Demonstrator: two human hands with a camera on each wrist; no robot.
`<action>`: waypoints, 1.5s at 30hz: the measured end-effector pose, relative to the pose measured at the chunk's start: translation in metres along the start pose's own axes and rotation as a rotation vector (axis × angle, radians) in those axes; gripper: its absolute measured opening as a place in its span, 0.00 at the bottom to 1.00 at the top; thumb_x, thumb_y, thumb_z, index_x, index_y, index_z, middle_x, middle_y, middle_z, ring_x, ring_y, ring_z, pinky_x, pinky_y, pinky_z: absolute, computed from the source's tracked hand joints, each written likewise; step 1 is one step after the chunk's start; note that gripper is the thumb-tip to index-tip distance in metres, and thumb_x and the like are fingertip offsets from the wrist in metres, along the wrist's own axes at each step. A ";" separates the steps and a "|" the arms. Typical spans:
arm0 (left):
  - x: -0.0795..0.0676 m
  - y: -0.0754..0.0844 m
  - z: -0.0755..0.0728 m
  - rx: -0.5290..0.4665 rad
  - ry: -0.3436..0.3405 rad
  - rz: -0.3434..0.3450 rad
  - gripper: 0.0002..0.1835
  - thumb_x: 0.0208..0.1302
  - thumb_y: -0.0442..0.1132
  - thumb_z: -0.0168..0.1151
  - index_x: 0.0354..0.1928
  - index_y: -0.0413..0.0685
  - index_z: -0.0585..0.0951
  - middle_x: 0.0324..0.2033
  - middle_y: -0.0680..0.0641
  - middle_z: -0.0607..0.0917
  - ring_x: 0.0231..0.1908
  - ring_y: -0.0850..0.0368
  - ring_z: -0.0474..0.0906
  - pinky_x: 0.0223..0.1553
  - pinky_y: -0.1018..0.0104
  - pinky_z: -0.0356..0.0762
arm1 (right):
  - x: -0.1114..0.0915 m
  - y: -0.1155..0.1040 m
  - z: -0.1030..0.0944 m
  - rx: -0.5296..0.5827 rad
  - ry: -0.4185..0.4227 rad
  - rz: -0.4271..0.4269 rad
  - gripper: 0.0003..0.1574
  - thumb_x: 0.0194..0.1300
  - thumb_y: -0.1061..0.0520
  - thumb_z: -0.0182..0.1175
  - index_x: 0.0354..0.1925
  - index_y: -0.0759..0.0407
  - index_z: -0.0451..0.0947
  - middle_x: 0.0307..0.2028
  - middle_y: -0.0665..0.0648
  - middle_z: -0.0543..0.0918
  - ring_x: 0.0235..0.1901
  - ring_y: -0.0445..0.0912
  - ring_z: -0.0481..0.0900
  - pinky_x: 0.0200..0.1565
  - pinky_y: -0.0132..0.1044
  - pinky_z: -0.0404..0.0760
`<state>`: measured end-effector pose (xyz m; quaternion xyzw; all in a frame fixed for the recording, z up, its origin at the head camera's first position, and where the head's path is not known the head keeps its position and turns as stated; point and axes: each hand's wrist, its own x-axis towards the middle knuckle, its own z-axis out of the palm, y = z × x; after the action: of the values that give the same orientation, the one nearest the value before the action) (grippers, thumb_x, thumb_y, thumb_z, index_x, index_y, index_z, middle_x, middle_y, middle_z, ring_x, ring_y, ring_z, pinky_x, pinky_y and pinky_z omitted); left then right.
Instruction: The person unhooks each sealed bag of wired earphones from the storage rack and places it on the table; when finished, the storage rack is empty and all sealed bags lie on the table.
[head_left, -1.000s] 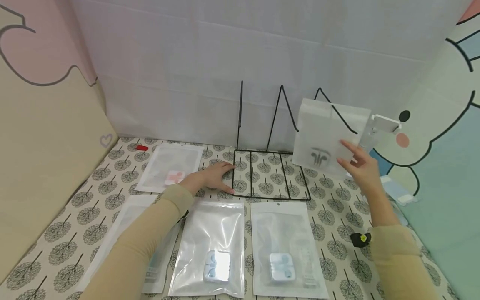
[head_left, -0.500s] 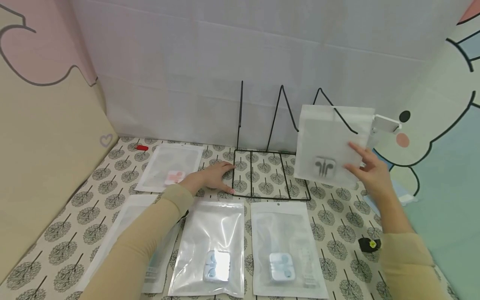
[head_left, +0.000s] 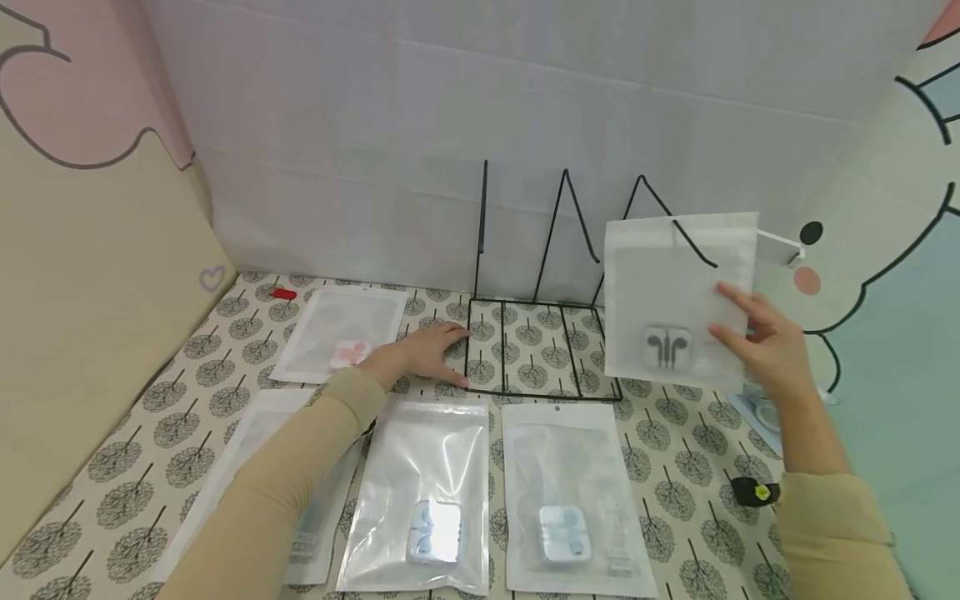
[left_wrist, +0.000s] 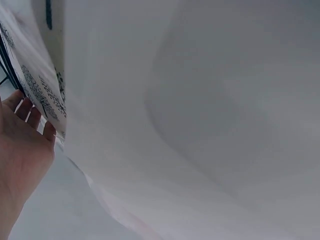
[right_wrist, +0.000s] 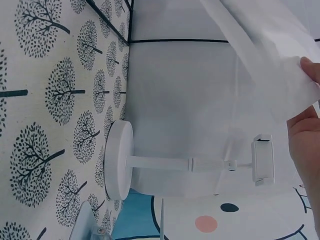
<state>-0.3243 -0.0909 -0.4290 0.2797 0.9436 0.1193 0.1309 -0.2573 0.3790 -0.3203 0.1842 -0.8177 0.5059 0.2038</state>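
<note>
My right hand (head_left: 765, 346) pinches the right edge of a frosted zip bag (head_left: 678, 275). White-cased earphones (head_left: 666, 348) show through the bag's lower part. The bag hangs upright at the right end of a black wire rack (head_left: 536, 396), and the rack's rightmost divider wire crosses in front of it. My left hand (head_left: 431, 354) is at the rack's left side, thumb and fingertips reaching its base wire. In the left wrist view, the left hand's fingers (left_wrist: 22, 107) are by the black wires, and a blurred pale surface covers most of the picture. The right wrist view shows the bag's white edge (right_wrist: 270, 60).
Several similar bags lie on the tree-patterned cloth: one front right (head_left: 573, 467), one front middle (head_left: 423, 450), a far-left bag with a pink case (head_left: 356, 321). A white phone stand (right_wrist: 160, 164) stands behind the right hand. A red piece (head_left: 284, 294) lies far left.
The right hand has moved the bag to the right and slightly down, and the bag now hangs straighter and faces the head camera more. The left hand stays at the rack.
</note>
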 end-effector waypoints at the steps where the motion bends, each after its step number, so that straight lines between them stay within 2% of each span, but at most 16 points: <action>1: 0.000 0.000 0.000 -0.004 0.002 0.001 0.57 0.45 0.74 0.60 0.74 0.56 0.51 0.73 0.44 0.52 0.71 0.42 0.48 0.69 0.41 0.47 | 0.000 -0.001 -0.001 -0.022 0.000 0.009 0.38 0.55 0.77 0.60 0.63 0.61 0.69 0.50 0.43 0.75 0.38 0.31 0.80 0.28 0.26 0.82; 7: -0.002 0.002 -0.002 -0.017 -0.003 -0.001 0.57 0.45 0.73 0.61 0.74 0.56 0.51 0.73 0.43 0.52 0.71 0.41 0.47 0.69 0.40 0.46 | -0.006 -0.009 -0.007 0.056 -0.001 0.047 0.36 0.56 0.76 0.60 0.62 0.61 0.70 0.52 0.46 0.76 0.37 0.32 0.81 0.26 0.27 0.83; 17: -0.003 0.001 -0.002 -0.035 0.000 -0.010 0.57 0.46 0.73 0.61 0.74 0.56 0.51 0.73 0.45 0.51 0.72 0.42 0.45 0.69 0.40 0.45 | -0.013 -0.019 -0.017 0.169 -0.031 -0.070 0.34 0.53 0.81 0.57 0.60 0.71 0.70 0.49 0.51 0.78 0.34 0.35 0.83 0.27 0.25 0.82; 25: -0.003 0.002 -0.002 -0.039 0.000 -0.005 0.57 0.46 0.72 0.62 0.74 0.55 0.52 0.73 0.44 0.52 0.71 0.41 0.45 0.69 0.39 0.45 | -0.018 -0.025 -0.025 0.330 -0.110 -0.073 0.35 0.53 0.84 0.54 0.60 0.72 0.68 0.52 0.55 0.77 0.38 0.39 0.83 0.28 0.28 0.83; 34: -0.001 0.000 0.000 -0.017 0.003 0.000 0.58 0.45 0.75 0.60 0.74 0.56 0.52 0.73 0.44 0.52 0.72 0.42 0.46 0.69 0.40 0.46 | -0.027 -0.031 -0.039 0.304 -0.136 -0.069 0.35 0.53 0.84 0.53 0.60 0.73 0.67 0.54 0.54 0.77 0.36 0.39 0.83 0.24 0.28 0.82; 45: -0.003 0.002 -0.001 -0.021 0.000 -0.003 0.57 0.45 0.73 0.60 0.74 0.55 0.51 0.73 0.45 0.51 0.72 0.42 0.45 0.69 0.40 0.46 | -0.035 -0.044 -0.051 0.229 -0.132 -0.090 0.33 0.51 0.84 0.56 0.58 0.78 0.68 0.49 0.55 0.78 0.33 0.39 0.84 0.21 0.30 0.81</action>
<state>-0.3210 -0.0907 -0.4266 0.2768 0.9428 0.1289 0.1339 -0.1977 0.4099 -0.2846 0.2756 -0.7572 0.5729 0.1500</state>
